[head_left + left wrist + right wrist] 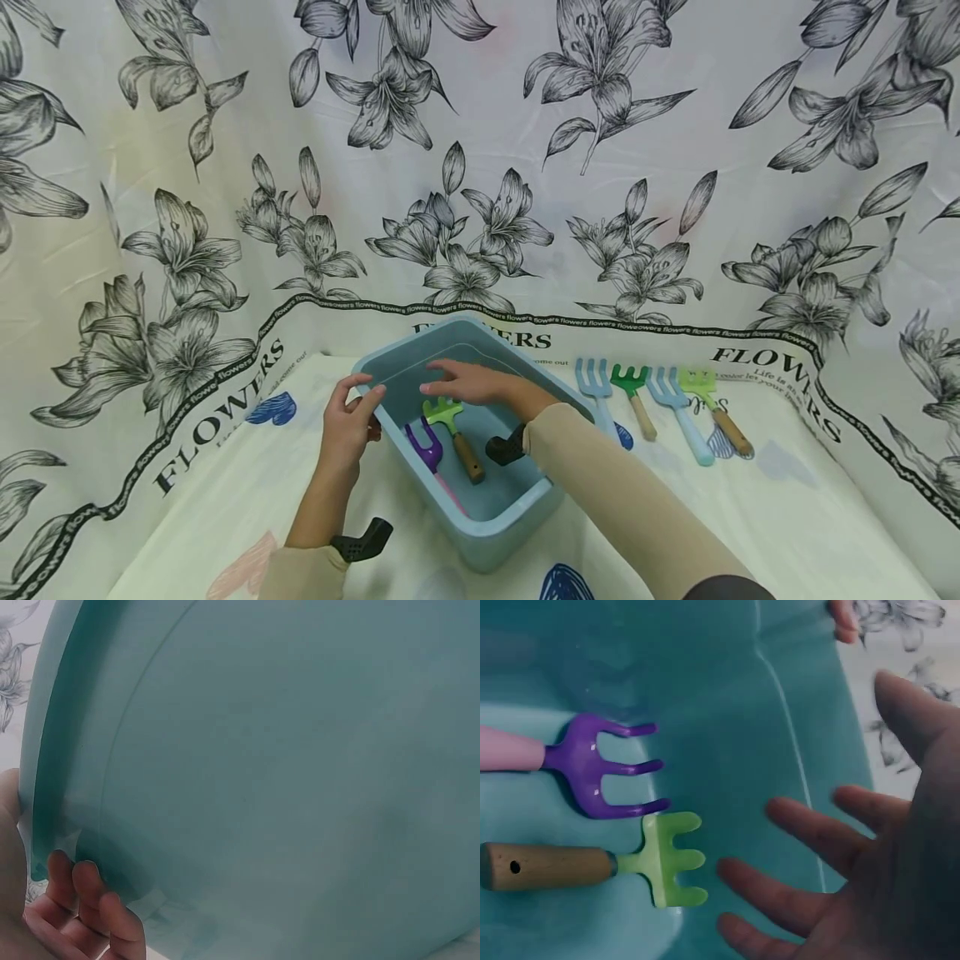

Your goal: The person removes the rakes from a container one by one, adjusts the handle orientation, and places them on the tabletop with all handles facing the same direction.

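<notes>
A blue plastic bin [495,527] stands tilted to the view on the cloth. My left hand [347,423] grips its left rim, thumb on one side and fingers curled beneath the rim's outer edge. Inside the bin lie a purple hand fork [589,766] with a pink handle and a light green hand rake [660,859] with a wooden handle. Over the bin's interior, my right hand [478,385] reaches in with spread fingers and holds nothing. In the right wrist view its fingertips are just beyond the green tines, apart from them.
Right of the bin, several garden hand tools lie in a row: a blue fork [594,381], a dark green rake [630,379], a light blue fork [666,388] and a yellow-green tool [697,381]. A floral curtain [465,225] rises behind.
</notes>
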### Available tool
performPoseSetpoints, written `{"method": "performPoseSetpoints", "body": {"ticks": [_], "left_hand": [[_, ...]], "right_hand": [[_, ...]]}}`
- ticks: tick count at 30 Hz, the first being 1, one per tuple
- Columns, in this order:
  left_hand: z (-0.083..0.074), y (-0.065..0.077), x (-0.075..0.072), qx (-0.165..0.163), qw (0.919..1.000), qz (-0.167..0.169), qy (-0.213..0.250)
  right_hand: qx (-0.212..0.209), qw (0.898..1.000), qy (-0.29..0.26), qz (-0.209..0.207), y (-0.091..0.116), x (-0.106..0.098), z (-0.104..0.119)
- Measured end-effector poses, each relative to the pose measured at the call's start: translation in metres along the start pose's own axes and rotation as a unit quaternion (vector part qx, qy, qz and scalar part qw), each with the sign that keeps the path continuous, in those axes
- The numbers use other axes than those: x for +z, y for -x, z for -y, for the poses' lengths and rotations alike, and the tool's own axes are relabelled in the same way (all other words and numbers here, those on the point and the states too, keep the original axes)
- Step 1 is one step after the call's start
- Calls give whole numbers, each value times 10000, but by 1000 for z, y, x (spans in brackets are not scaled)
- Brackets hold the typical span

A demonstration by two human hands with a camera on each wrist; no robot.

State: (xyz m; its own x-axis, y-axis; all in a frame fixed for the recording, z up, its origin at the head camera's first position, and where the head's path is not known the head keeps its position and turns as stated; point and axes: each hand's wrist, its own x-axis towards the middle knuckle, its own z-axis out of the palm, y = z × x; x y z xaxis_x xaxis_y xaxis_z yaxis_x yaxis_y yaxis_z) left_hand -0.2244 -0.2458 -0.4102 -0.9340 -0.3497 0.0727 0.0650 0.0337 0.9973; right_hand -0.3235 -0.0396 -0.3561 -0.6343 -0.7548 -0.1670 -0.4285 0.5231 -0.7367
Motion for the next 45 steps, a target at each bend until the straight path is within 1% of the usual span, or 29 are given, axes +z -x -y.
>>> {"method": "performPoseSetpoints", "body": {"ticks": [3, 6, 9, 13, 19, 25, 27, 34, 36, 41, 42, 45], "left_hand": [[-1, 0, 0, 39, 10000, 47, 35], [-2, 1, 0, -3, 10000, 56, 4], [-2, 0, 0, -35, 10000, 70, -20], [0, -1, 0, -65, 9999, 57, -54], [1, -1, 0, -160, 9998, -64, -76], [0, -1, 1, -144, 9998, -53, -139], [0, -1, 1, -143, 9998, -50, -151], [2, -2, -1, -59, 9997, -168, -144], [3, -2, -2, -58, 9998, -146, -110], [1, -3, -1, -213, 9998, -9, -66], [1, -3, -1, -248, 9997, 4, -66], [0, -3, -1, -269, 9996, 22, -76]], "right_hand": [[225, 9980, 385, 446, -3, 4, -2], [548, 9919, 665, 931, -4, 6, -2], [875, 9839, 779, 1348, -4, 9, -2], [1258, 9747, 793, 1671, -4, 12, -2], [1642, 9633, 724, 1996, -3, 16, 0], [1986, 9531, 293, 2264, -5, 19, 1], [2036, 9507, 211, 2331, -6, 20, 0], [2067, 9476, 326, 2415, -6, 23, -1], [2202, 9437, 178, 2462, -5, 25, -2], [2478, 9335, 42, 2591, -3, 27, -3], [2445, 9337, 74, 2616, -3, 27, -3], [2239, 9394, 158, 2590, -3, 27, -3]]}}
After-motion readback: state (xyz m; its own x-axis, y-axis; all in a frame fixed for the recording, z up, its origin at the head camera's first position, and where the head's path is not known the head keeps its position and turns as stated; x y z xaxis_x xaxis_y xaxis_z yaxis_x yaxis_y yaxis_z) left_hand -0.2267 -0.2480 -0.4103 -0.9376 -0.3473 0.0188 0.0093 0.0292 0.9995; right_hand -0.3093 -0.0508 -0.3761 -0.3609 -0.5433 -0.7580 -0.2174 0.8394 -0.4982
